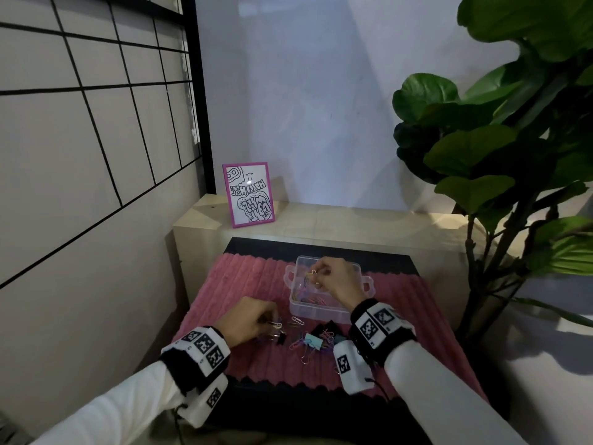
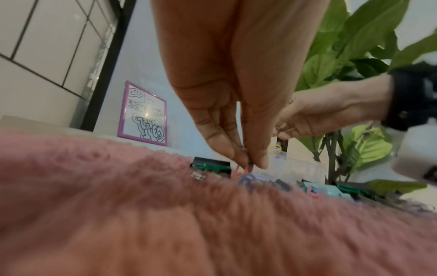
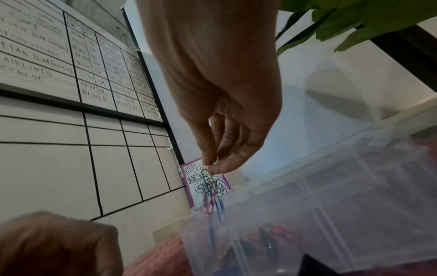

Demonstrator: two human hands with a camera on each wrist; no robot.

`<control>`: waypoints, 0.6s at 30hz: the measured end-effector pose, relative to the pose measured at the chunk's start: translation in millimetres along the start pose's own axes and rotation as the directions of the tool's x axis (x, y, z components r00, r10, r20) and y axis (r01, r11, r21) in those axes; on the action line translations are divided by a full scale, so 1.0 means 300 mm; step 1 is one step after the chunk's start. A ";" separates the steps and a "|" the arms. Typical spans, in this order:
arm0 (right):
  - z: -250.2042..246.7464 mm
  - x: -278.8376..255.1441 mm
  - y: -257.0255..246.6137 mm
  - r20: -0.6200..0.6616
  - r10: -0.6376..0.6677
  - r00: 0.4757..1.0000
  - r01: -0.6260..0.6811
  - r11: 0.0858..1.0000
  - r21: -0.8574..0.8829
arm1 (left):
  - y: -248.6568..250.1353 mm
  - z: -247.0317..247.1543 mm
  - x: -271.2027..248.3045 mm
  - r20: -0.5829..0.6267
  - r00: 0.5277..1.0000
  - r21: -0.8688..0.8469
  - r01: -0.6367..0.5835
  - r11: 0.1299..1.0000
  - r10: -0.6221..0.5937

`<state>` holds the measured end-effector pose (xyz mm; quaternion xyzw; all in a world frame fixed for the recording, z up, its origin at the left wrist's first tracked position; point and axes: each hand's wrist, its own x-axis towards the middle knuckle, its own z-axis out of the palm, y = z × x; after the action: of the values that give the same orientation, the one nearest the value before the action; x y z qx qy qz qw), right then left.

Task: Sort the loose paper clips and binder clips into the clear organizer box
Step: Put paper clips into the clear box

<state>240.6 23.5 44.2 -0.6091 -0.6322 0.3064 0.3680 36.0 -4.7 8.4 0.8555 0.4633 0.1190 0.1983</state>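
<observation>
The clear organizer box (image 1: 364, 285) sits on a pink fluffy mat (image 1: 244, 274), with several coloured paper clips in its near-left compartment (image 3: 264, 240). My right hand (image 1: 316, 273) hovers over the box and pinches a dangling bunch of paper clips (image 3: 211, 198) above the left compartment. My left hand (image 1: 271, 319) is down on the mat, its fingertips (image 2: 252, 164) pinching paper clips (image 2: 244, 172) at the left end of the loose pile. Loose paper clips and binder clips (image 1: 313, 342) lie between my wrists, including a teal binder clip (image 1: 314, 342) and black ones (image 2: 210, 165).
A pink-framed drawing (image 1: 248, 194) leans on the pale ledge (image 1: 353, 220) behind the mat. A large leafy plant (image 1: 513, 139) stands at the right. A gridded whiteboard (image 1: 96, 107) covers the left wall. The mat lies on a black surface (image 1: 288, 403).
</observation>
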 end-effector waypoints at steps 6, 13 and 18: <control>0.015 -0.016 0.023 0.091 -0.005 0.996 0.016 0.992 -0.125 | 0.000 -0.056 0.015 -0.037 0.994 -0.196 0.093 0.976 -0.102; -0.001 -0.026 0.047 0.067 -0.036 0.997 0.039 0.998 -0.043 | 0.037 -0.145 0.089 -0.083 0.988 -0.307 0.099 0.946 -0.130; -0.016 -0.069 0.075 0.074 -0.033 0.997 0.032 0.999 0.019 | 0.081 -0.149 0.169 -0.089 0.992 -0.309 0.057 0.949 -0.089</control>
<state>256.7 4.2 26.0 -0.5835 -0.6527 0.3285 0.3545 64.3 36.3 60.4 0.7897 0.4801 0.2253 0.3085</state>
